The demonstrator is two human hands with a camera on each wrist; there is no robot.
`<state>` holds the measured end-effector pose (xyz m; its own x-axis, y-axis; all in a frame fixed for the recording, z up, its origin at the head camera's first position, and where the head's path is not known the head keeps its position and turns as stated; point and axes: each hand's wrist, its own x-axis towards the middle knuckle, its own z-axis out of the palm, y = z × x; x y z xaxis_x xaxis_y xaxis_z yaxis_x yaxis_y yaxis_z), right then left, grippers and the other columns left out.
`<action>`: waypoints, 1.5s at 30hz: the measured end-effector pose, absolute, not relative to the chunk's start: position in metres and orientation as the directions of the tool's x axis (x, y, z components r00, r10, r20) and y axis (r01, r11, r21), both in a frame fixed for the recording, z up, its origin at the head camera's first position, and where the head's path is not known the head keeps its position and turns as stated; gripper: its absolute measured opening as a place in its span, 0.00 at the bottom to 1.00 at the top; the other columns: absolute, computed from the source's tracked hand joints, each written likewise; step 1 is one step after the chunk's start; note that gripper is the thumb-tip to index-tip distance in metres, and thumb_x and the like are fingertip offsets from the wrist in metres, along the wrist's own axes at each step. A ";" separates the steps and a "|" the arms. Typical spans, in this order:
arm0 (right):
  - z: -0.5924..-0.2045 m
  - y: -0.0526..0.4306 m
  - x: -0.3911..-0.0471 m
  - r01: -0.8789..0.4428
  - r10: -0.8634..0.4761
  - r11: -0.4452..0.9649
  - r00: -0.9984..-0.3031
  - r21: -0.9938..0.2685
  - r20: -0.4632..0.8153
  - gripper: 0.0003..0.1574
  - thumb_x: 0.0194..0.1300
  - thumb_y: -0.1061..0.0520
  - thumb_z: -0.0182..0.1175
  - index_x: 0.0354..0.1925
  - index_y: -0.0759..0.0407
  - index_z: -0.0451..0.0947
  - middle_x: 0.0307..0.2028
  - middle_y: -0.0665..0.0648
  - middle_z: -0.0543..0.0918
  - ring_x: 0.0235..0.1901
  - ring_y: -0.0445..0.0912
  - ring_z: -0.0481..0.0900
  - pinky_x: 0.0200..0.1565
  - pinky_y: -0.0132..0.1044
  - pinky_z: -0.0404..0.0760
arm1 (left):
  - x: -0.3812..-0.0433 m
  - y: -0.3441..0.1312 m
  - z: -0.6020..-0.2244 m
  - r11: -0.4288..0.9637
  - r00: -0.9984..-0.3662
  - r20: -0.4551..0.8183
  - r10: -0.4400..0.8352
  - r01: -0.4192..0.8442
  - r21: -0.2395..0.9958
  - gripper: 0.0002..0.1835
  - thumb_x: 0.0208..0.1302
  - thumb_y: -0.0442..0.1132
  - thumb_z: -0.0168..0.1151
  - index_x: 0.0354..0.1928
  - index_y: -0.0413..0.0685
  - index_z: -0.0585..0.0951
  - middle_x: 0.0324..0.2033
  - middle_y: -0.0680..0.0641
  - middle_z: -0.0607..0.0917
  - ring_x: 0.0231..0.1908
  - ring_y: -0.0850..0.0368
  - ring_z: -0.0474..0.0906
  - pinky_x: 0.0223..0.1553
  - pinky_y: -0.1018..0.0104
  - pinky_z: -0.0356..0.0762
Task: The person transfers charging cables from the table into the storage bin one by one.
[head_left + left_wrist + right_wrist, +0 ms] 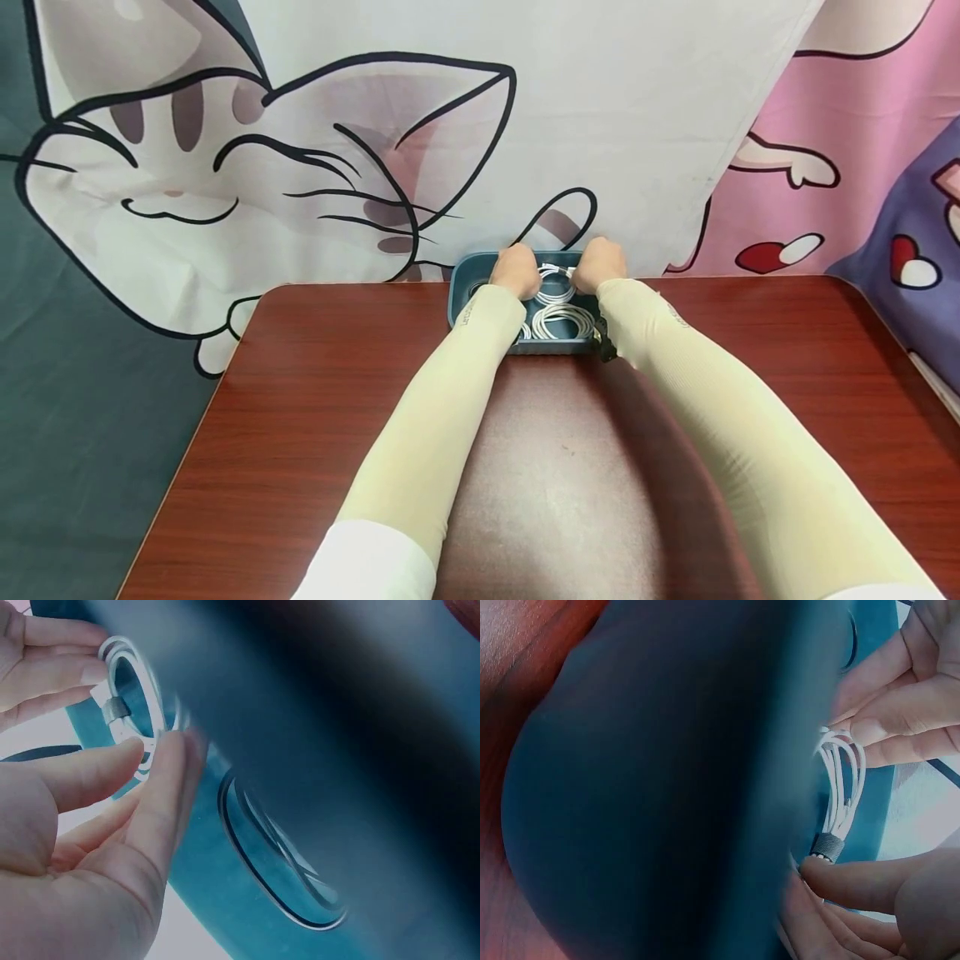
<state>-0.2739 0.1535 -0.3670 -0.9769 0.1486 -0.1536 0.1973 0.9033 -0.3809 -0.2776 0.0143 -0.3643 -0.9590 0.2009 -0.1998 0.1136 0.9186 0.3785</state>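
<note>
A loosely coiled white cable (pixel 553 286) lies across the gap between my two hands, inside a blue bin (pixel 459 287). My left hand (pixel 517 271) pinches one side of this coil between thumb and fingers. On the opposite side, my right hand (pixel 600 263) pinches the coil too. A dark strap (pixel 828 846) wraps the cable close to the right thumb. Nearer the bin's front lies a second white coil (pixel 562 321). In the left wrist view a black cable (pixel 251 874) rests in the bin below the left hand. The near wall blurs much of both wrist views.
The bin stands at the far edge of a reddish-brown wooden table (pixel 360 392). Behind it hangs a cloth (pixel 637 125) with a cartoon cat print. A small dark object (pixel 606 343) shows at the bin's front right corner, beside the right sleeve.
</note>
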 end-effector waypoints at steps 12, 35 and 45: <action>-0.367 0.152 -0.269 0.151 0.097 0.918 -0.982 -0.367 -0.163 0.16 0.56 0.62 0.63 0.41 0.74 0.82 0.45 0.71 0.83 0.46 0.62 0.80 0.48 0.49 0.81 | -0.279 0.013 -0.366 0.917 -0.924 -0.288 0.253 0.134 0.376 0.12 0.72 0.32 0.48 0.44 0.36 0.80 0.42 0.40 0.80 0.37 0.52 0.73 0.36 0.65 0.74; -0.374 0.153 -0.266 0.093 0.009 0.907 -0.980 -0.411 -0.201 0.11 0.58 0.65 0.68 0.41 0.65 0.88 0.46 0.63 0.87 0.51 0.60 0.79 0.53 0.47 0.78 | -0.281 0.008 -0.372 0.917 -0.908 -0.297 0.296 0.183 0.355 0.09 0.72 0.35 0.56 0.43 0.38 0.84 0.45 0.42 0.81 0.40 0.51 0.72 0.37 0.64 0.71; -0.372 0.157 -0.265 0.092 0.003 0.886 -0.982 -0.455 -0.191 0.13 0.57 0.66 0.66 0.43 0.66 0.87 0.47 0.65 0.86 0.50 0.60 0.79 0.51 0.48 0.79 | -0.278 0.004 -0.365 0.918 -0.916 -0.265 0.301 0.203 0.340 0.11 0.74 0.35 0.52 0.41 0.38 0.83 0.45 0.42 0.82 0.40 0.52 0.73 0.51 0.64 0.73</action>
<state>-0.2649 0.1568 -0.3724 -0.9816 0.0034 -0.1909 0.0916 0.8859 -0.4548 -0.2784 0.0043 -0.3652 -0.9160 0.3009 -0.2654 0.2032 0.9182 0.3399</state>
